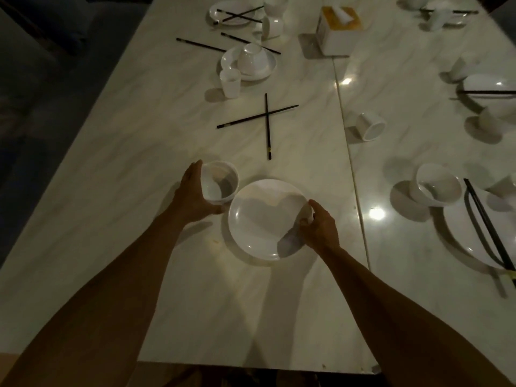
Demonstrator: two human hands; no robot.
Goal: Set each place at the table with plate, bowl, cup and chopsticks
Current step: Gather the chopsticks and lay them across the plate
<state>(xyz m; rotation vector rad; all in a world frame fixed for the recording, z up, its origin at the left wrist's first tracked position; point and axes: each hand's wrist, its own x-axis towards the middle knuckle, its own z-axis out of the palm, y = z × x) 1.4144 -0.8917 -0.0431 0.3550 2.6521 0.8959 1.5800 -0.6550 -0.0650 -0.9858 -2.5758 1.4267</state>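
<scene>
In the lower middle of the frame the white plate (265, 219) lay on the marble table (134, 141), and at its right rim the right hand (321, 229) curled its fingers round a small white cup (306, 211). Just left of the plate, the left hand (195, 195) cupped the side of the white bowl (220, 181), thumb and fingers wrapped about it. Beyond them, at centre frame, a pair of black chopsticks (266, 117) lay crossed, with a tipped-over cup (368, 125) to their right.

At lower centre, the left hand (192, 194) cups a bowl (223, 185) just left of a plate (262, 222) — the right hand (321, 229) grips a small cup (306, 213) at its right rim; crossed chopsticks (266, 115) lie above.
</scene>
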